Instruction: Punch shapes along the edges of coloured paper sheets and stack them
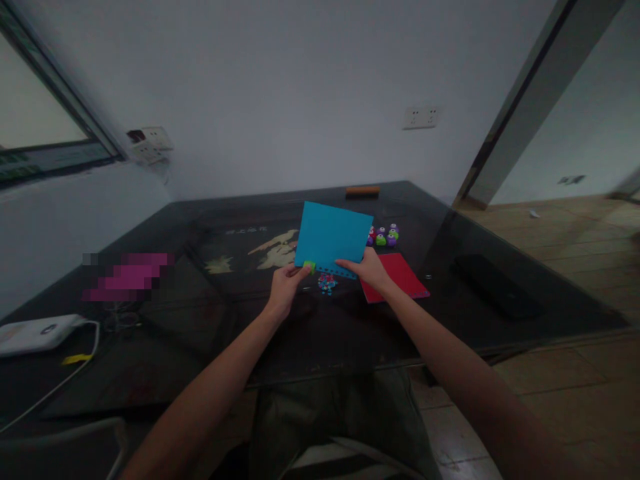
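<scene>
Head view: blue sheet tilted, top edge rightward-down.

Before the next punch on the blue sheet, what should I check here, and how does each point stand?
1. Left hand has a grip on the green punch: ok.
2. Punch sits on the blue sheet edge: ok.
3. Right hand steadies the sheet: ok.
4. Punched holes in an even row: cannot tell.
5. Cut-outs lie on the table under the sheet: ok.
6. Red sheet out of the way: ok.
</scene>
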`<action>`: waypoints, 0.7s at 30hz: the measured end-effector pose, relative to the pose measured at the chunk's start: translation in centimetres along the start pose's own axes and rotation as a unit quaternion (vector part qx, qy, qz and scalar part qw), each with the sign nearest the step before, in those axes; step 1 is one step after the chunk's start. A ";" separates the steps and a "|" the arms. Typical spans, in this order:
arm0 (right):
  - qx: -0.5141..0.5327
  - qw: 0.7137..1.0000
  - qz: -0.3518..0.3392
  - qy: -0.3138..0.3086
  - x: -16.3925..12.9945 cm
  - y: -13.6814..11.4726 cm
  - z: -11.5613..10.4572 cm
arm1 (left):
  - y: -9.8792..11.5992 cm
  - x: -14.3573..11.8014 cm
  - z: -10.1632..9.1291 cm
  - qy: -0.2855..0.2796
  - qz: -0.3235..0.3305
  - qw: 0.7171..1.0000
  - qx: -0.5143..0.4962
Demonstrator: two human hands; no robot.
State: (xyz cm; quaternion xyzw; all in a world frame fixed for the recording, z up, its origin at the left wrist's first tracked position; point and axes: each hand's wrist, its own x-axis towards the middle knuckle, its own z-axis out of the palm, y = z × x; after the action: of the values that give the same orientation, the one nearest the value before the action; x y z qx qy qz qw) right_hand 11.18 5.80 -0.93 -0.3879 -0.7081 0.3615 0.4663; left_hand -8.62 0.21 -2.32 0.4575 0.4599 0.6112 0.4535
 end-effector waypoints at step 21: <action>0.056 0.996 0.065 -0.006 0.2 -0.7 -1.4 | -1.4 -0.1 0.7 -0.027 -0.032 0.998 -0.039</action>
State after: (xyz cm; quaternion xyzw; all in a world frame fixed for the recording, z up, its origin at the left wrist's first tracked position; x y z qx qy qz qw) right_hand 12.34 5.92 0.18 -0.4046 -0.6627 0.4326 0.4582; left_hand -7.78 0.48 -3.56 0.4408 0.4380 0.6009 0.5028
